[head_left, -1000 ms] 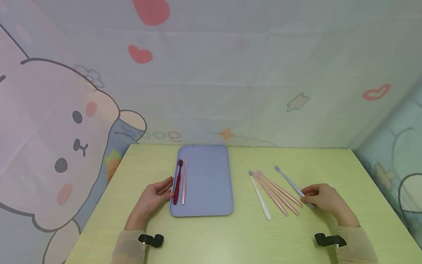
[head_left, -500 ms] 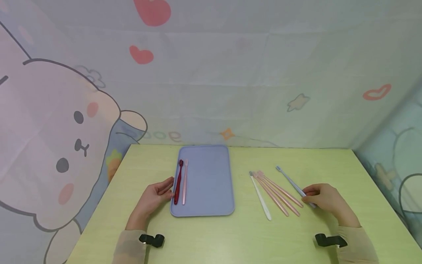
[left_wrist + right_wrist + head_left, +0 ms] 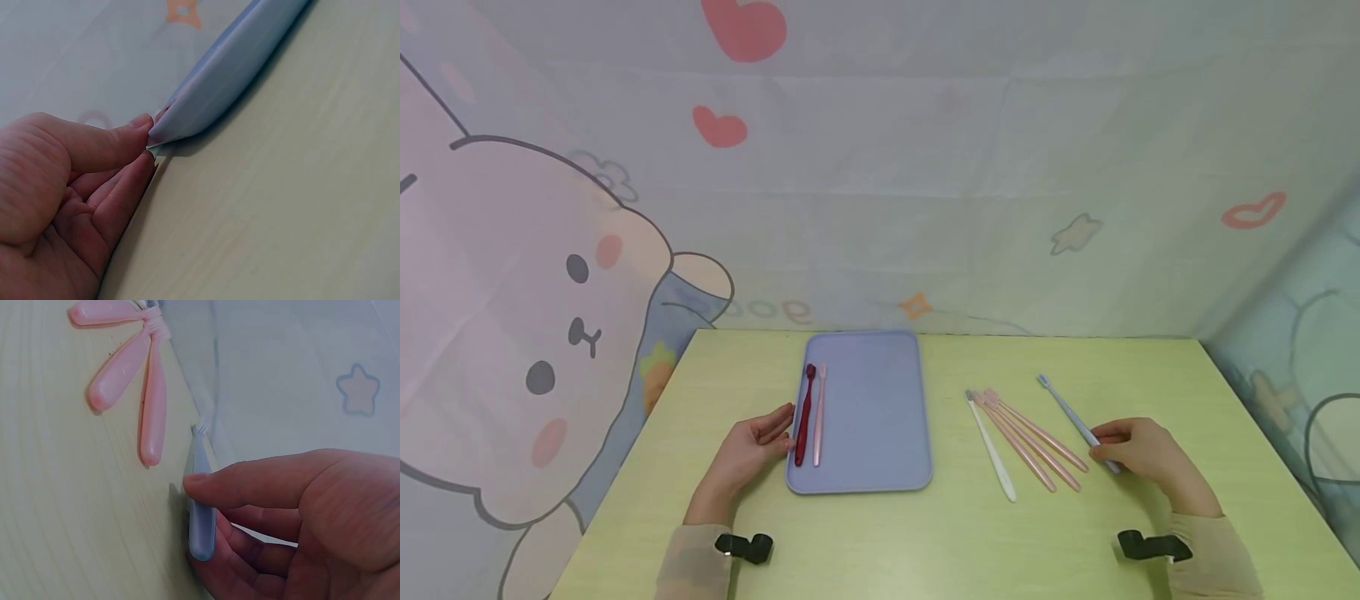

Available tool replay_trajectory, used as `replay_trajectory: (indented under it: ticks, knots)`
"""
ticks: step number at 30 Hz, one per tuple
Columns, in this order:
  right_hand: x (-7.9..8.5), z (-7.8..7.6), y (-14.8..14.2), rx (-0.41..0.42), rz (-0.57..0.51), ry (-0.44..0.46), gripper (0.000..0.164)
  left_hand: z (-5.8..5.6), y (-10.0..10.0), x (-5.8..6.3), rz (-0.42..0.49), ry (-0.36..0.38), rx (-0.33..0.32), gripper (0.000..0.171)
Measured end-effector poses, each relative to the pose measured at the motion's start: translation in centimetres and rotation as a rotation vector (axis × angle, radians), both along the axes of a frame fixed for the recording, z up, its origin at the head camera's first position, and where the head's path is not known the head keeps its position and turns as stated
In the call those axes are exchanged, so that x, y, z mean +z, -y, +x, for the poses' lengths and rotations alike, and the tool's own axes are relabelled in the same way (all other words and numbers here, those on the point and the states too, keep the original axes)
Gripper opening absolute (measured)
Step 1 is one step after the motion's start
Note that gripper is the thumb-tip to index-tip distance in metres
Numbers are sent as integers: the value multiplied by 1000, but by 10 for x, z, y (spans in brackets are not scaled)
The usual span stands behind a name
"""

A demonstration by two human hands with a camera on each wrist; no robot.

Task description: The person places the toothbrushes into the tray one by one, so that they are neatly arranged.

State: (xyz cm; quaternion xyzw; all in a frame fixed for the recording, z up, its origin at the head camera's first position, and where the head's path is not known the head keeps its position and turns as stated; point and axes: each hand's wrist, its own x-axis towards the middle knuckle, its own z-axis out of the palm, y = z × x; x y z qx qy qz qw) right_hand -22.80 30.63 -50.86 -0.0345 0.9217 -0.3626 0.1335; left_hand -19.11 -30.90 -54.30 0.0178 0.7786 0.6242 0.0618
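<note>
Just left of the right hand (image 3: 1138, 454) lay three pink toothbrushes (image 3: 1036, 445) on the yellow-green table (image 3: 880, 542), their heads bunched together and their handles fanned out toward the person. A white toothbrush (image 3: 992, 446) was next to them on the side toward the left hand (image 3: 748, 450), its head close to the pink ones. This group sat between the right hand and the tray (image 3: 876, 417), so the straight line from one to the other ran across it. Beyond both hands hung a pale cloth (image 3: 925, 167) printed with hearts and stars, and farther left than the left hand it showed a large cartoon animal (image 3: 550, 333). A black device (image 3: 745, 547) was strapped at the left wrist and another at the right. The tray, light blue with a raised rim, lay directly to the right of the left hand, which pinched its near left edge between thumb and fingers. In it, a dark red toothbrush (image 3: 804, 417) lay closest to that hand, with a single pink one just beside it, both heads pointing away from the person. The hands were well apart. The right thumb and fingers gripped the blue toothbrush (image 3: 1070, 411) low on its handle, its head pointing away and a little leftward; whether its handle end touched the table could not be told.
</note>
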Motion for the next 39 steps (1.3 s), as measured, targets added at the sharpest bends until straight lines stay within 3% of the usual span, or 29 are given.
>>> replay_trajectory:
  ticks: [12,17,24,32,39]
  knots:
    - [-2,-1,0,-14,-107,30,53,1,-1,1,-10,8,2,63]
    - [1,0,10,-5,-223,50,54,2,-2,2,-32,14,13,63]
    - [3,2,45,39,-399,44,50,2,-2,3,-26,8,11,63]
    - [-3,1,97,26,-489,53,49,2,-2,3,-10,-2,-3,63]
    - [0,3,134,62,-587,61,50,3,-4,4,-17,12,14,62]
